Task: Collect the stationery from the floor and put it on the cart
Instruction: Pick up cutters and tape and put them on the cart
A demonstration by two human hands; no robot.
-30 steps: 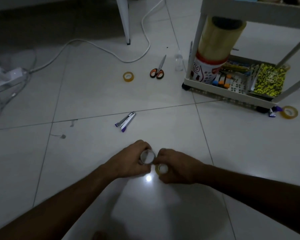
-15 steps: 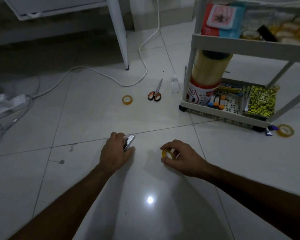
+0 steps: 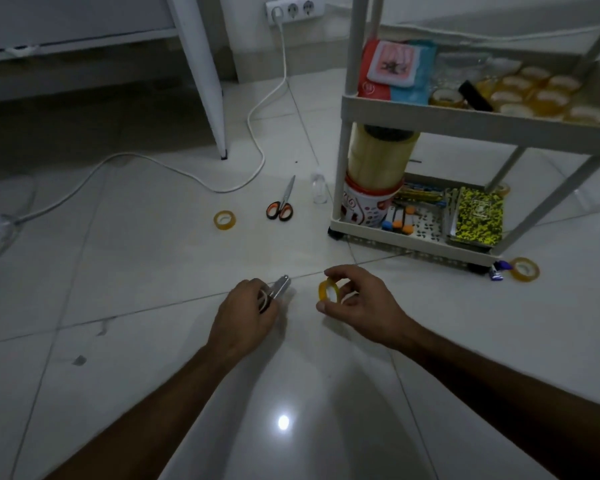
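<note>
My left hand [image 3: 246,313] grips a silver stapler [image 3: 280,285] low over the floor, with a clear tape roll tucked under its fingers. My right hand [image 3: 357,303] pinches a small yellow tape roll [image 3: 328,289] between thumb and fingers, just right of the stapler. On the white tiles farther off lie another tape roll [image 3: 224,220], orange-handled scissors [image 3: 282,202] and a small clear bottle [image 3: 318,188]. The white cart [image 3: 409,114] stands at the right, with a tape roll [image 3: 524,269] and a small purple item [image 3: 497,269] beside its wheel.
The cart's upper shelf holds several tape rolls and a red-and-blue pack; its bottom shelf holds a big tape roll, markers and a yellow notebook [image 3: 478,216]. A white cable [image 3: 201,174] runs over the floor from a wall socket [image 3: 293,8]. A white table leg [image 3: 205,77] stands at the back.
My left hand went forward from beside the right hand to the stapler and closed round it. My right hand carried the yellow tape roll forward, lifted off the floor. The view tilted up.
</note>
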